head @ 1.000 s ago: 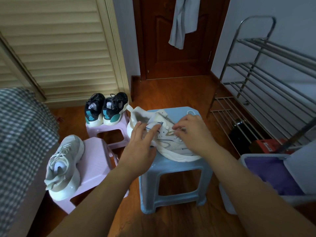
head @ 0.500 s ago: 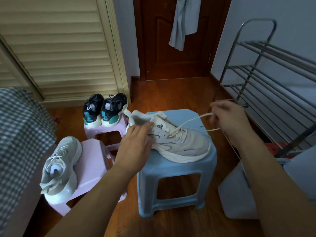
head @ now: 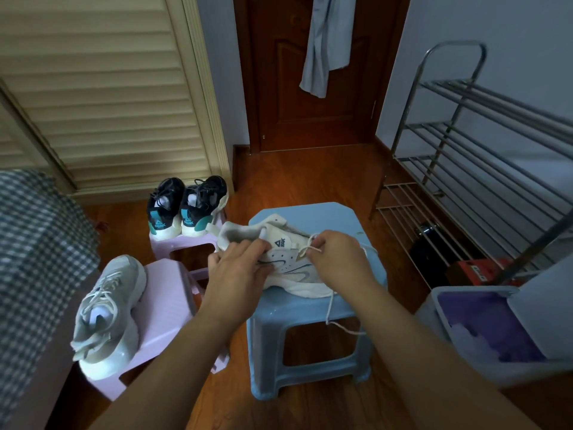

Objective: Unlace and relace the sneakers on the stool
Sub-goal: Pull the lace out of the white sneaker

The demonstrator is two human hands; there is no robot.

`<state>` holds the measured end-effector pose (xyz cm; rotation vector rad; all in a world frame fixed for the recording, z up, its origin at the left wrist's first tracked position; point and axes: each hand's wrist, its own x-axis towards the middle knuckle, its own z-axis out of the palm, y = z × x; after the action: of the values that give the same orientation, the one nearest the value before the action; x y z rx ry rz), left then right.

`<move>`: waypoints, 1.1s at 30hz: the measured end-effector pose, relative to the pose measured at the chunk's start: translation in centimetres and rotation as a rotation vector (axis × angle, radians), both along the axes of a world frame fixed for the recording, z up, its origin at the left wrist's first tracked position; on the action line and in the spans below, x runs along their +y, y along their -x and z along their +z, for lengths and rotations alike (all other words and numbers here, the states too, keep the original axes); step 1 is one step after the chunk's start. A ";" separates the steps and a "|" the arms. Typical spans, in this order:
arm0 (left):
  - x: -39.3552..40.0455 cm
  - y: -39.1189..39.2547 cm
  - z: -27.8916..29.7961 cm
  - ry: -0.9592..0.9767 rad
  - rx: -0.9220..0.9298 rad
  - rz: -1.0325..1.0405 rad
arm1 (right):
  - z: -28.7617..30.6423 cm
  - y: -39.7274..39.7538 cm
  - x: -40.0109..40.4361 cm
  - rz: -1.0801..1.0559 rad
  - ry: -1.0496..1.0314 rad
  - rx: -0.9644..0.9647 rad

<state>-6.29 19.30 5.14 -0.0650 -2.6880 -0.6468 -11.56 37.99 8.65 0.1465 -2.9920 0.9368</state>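
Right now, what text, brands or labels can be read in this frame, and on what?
"PEAK": heel of the left black sneaker.
"PEAK": heel of the right black sneaker.
Logo patch on the white sneaker's tongue: lettering too small to read.
Label on the red box: blurred, unreadable.

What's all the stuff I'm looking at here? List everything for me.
White sneaker: one, white with blue trim, on the blue stool.
Lace: one, white, dangling off the sneaker over the stool's front.
Blue stool: one, light blue, centre floor.
Pink stools: two, pale pink, left of the blue stool.
Grey sneaker: one, grey-white, on the nearer pink stool.
Black sneakers: a pair, black and teal, on the farther pink stool.
Shoe rack: one, metal, right wall.
Bin: one, grey with purple liner, lower right.
Door: one, dark brown, with a pale garment hanging on it.
Left hand: holds the sneaker's heel side.
Right hand: pinches the lace at the eyelets.
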 end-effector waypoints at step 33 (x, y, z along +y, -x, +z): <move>0.1 1.7 0.1 0.076 -0.077 0.052 | 2.1 0.3 10.2 -0.164 1.568 -0.715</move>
<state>-7.97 19.36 5.28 0.0105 -2.7780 -0.5413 -11.90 48.16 10.76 -0.5001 -1.5604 3.2473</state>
